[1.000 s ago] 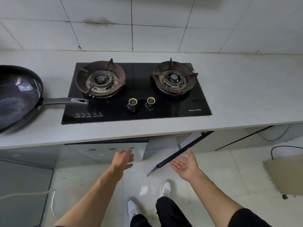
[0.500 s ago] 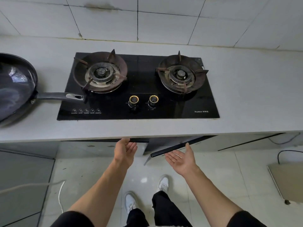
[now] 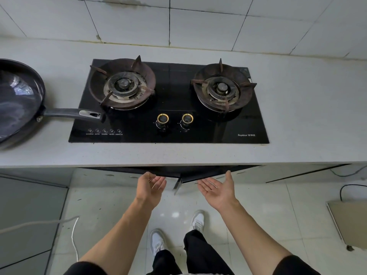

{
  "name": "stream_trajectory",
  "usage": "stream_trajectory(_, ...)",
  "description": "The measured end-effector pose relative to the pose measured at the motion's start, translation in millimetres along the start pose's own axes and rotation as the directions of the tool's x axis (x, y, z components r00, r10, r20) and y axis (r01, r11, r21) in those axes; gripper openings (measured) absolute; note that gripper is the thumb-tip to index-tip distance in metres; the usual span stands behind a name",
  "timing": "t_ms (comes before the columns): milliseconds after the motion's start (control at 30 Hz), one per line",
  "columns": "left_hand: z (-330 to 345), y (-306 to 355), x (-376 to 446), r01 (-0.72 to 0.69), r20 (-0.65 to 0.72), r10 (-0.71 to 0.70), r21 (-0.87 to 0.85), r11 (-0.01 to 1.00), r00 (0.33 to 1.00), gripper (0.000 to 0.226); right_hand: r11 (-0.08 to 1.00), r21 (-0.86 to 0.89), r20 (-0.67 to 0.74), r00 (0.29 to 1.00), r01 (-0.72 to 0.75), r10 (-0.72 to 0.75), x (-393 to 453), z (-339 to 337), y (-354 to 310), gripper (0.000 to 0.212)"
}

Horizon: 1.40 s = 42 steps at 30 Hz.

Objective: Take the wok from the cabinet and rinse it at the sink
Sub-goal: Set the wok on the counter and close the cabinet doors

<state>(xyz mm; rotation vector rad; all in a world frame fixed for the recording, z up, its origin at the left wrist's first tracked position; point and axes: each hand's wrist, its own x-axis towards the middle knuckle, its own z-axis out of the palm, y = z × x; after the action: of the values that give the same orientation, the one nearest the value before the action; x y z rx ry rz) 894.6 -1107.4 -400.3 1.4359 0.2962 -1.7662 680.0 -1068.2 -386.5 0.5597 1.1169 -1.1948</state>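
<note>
Both my hands have moved up under the counter edge w/ the cabinet door (image 3: 200, 176) now nearly shut. Left hand (image 3: 150, 188) & right hand (image 3: 217, 190) are spread, palms up, holding nothing. Wok (image 3: 18, 100) sits on the countertop (image 3: 198, 153) left of the gas hob (image 3: 170, 100), so rinsing's next; no sink in view.

Left hand (image 3: 150, 188) palm inward, fingers (image 3: 158, 180) relaxed, right hand (image 3: 219, 190) palm up, both forearms extended forward

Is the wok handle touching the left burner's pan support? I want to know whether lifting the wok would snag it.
Apart. The head view shows bare black cooktop glass between the tip of the wok handle and the left burner's pan support.
</note>
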Motion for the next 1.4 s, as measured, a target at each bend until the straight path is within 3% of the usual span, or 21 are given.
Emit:
stream_trajectory(433,7,10,1,-0.023,-0.012,0.023,-0.007,1.000,1.000,0.023,0.999,0.031,0.036,0.999,0.017,-0.018,5,26,-2,0.089)
stream_trajectory(567,18,18,4,-0.011,0.017,0.013,-0.125,0.992,1.000,0.020,0.990,0.142,0.067,0.998,0.008,-0.017,10,35,-1,0.091)
stream_trajectory(700,31,19,0,-0.027,0.008,0.029,-0.199,0.980,1.000,0.057,0.978,0.209,0.051,0.998,0.018,-0.029,14,46,-2,0.090)
stream_trajectory(900,14,20,2,-0.082,0.085,0.073,0.104,0.991,0.994,0.021,0.999,0.043,0.048,0.999,0.018,-0.021,12,42,-12,0.092)
stream_trajectory(1033,6,27,-5,-0.128,0.106,0.086,0.502,0.856,0.991,0.016,0.964,-0.258,0.003,0.998,0.058,-0.060,2,52,-17,0.090)
stream_trajectory(1100,8,32,-17,-0.166,0.145,0.093,0.652,0.740,0.985,0.012,0.858,-0.507,0.001,0.996,0.080,-0.092,-10,57,-16,0.081)
stream_trajectory(1200,18,45,-42,-0.306,0.262,0.159,0.782,0.543,0.952,0.010,0.591,-0.788,0.099,0.983,0.172,-0.155,-42,73,-7,0.063)
stream_trajectory(1300,29,63,-69,-0.460,0.383,0.264,0.805,0.376,0.885,0.006,0.287,-0.891,0.266,0.918,0.351,-0.296,-77,95,2,0.059)
stream_trajectory(1400,41,89,-91,-0.563,0.481,0.338,0.799,0.209,0.809,0.015,0.025,-0.843,0.488,0.783,0.537,-0.385,-112,110,6,0.048)
